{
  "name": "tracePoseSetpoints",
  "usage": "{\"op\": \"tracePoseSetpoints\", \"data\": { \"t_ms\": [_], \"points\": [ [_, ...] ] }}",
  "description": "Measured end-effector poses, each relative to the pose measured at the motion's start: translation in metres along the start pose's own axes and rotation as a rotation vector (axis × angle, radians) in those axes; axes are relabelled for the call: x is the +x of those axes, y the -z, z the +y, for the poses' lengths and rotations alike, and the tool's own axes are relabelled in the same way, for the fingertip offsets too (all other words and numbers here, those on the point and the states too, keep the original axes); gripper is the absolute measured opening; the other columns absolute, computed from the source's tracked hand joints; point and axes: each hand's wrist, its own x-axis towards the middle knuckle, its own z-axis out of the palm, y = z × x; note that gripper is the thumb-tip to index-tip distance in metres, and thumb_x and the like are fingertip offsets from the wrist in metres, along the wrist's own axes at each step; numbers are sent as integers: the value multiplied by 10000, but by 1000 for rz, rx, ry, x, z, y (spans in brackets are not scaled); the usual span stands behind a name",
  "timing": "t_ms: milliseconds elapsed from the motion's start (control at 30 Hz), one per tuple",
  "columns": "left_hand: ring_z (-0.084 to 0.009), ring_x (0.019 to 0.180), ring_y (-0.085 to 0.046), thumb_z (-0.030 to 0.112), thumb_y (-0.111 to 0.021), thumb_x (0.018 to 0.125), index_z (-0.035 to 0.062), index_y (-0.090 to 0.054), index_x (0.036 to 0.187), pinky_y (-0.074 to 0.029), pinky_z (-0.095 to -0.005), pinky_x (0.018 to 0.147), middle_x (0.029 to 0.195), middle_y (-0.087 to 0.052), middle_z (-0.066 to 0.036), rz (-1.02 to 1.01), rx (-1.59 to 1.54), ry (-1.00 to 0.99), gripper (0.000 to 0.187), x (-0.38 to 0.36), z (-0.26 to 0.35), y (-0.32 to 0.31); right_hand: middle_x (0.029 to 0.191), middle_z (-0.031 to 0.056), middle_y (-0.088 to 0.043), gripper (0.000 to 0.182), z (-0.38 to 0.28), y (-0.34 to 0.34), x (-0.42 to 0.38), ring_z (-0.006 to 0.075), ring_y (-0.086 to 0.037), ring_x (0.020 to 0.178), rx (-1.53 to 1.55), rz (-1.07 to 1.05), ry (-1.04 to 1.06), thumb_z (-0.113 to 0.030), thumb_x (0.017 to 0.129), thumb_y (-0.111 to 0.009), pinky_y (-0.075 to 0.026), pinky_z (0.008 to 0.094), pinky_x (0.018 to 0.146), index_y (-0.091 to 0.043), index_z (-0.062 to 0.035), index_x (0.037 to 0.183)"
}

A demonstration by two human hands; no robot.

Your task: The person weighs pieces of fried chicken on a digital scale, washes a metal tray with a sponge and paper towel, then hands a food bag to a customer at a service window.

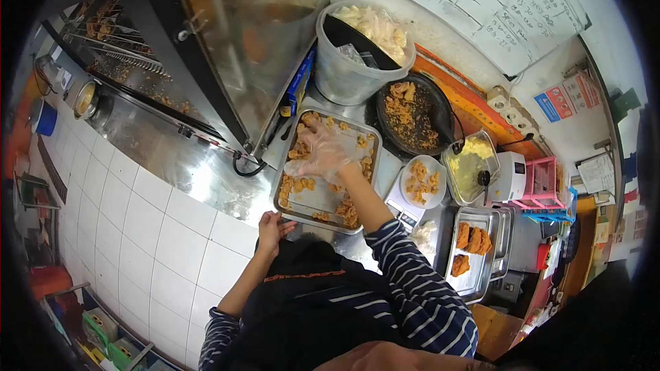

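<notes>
A metal tray (313, 200) holds scattered pieces of fried food (348, 213), mostly along its sides. Over the tray's upper left part, my right hand (322, 149) wears a clear plastic glove, its fingers spread and touching some pieces. My left hand (274, 229) is bare and grips the tray's near left edge. Right of the tray, a white bowl (421, 182) with more fried pieces rests on a digital scale (403, 210). Behind them a black bowl (412, 116) contains crumbs and a few pieces.
A glass-doored cabinet (254, 34) stands open at the left. Behind the tray is a plastic bucket (354, 82) with bagged contents. To the right are a lidded container (471, 168), a tray of fried chicken (473, 281) and a pink basket (538, 182).
</notes>
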Motion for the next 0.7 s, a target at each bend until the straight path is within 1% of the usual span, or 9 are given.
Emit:
{"op": "tracePoseSetpoints", "data": {
  "t_ms": [33, 100, 167, 267, 400, 500, 600, 667, 700],
  "points": [
    [-266, 671, -600, 122, -434, 828, 75, -365, 784, -504, -295, 555, 750, -445, -68, 4, -5, -7, 94, 1, 1, 1, 1200, 176, -353, 658, -5, -3, 1, 365, -269, 1159, -46, -140, -32, -513, 581, -616, -240, 418, 961, -510, -108, 1090],
    [-268, 677, -602, 134, -440, 827, 74, -361, 785, -504, -295, 555, 750, -444, -68, -12, -14, 18, 108, 1, 2, 1, 1153, 185, -376, 686, -11, -2, -7, 360, -342, 1095, 26, -132, 2, -456, 560, -679, -307, 412, 916, -484, -103, 1114],
    [-271, 681, -604, 135, -442, 826, 74, -358, 785, -505, -291, 548, 750, -442, -68, 1, -27, 27, 111, 0, 3, 1, 1083, 169, -408, 628, -8, -16, -11, 340, -378, 1045, -71, -147, -115, -406, 574, -683, -326, 405, 901, -495, -133, 1107],
    [-271, 680, -604, 137, -442, 827, 75, -354, 784, -506, -285, 546, 752, -440, -66, -16, -13, 37, 117, 0, 4, 1, 1047, 150, -423, 566, -2, -19, -6, 320, -399, 1017, -75, -168, -35, -344, 579, -691, -354, 397, 869, -513, -148, 1080],
    [-261, 676, -605, 145, -445, 829, 74, -355, 778, -503, -285, 545, 734, -438, -66, -28, 43, 13, 125, -3, 9, -3, 1042, 137, -430, 474, 18, -31, -11, 305, -431, 979, 44, -237, -97, -277, 594, -686, -371, 381, 845, -543, -127, 1020],
    [-264, 682, -605, 149, -447, 829, 78, -356, 779, -501, -292, 551, 724, -439, -68, -32, 36, 23, 126, -1, 9, -2, 1022, 144, -465, 388, 39, -44, -23, 301, -456, 948, 131, -148, -94, -202, 601, -675, -395, 363, 810, -558, -89, 954],
    [-280, 698, -604, 159, -452, 827, 89, -352, 784, -499, -297, 565, 722, -450, -72, -46, 48, 20, 130, 0, 10, -3, 944, 127, -525, 312, 60, -46, -48, 270, -509, 861, 273, 115, -251, -123, 626, -632, -425, 324, 756, -557, -54, 921],
    [-287, 692, -604, 159, -455, 826, 92, -353, 777, -500, -303, 559, 716, -456, -70, -31, 58, 28, 132, 3, 9, -2, 860, 96, -565, 289, 73, -35, -67, 208, -533, 790, 738, 363, -414, -75, 637, -602, -439, 280, 696, -548, -31, 917],
    [-288, 678, -605, 157, -457, 825, 89, -352, 772, -504, -313, 559, 716, -459, -69, -38, 62, 13, 136, 4, 9, -1, 852, 79, -570, 281, 88, -30, -81, 182, -536, 755, 695, 441, -469, -74, 646, -597, -439, 266, 678, -549, -35, 920]
  ]
}}
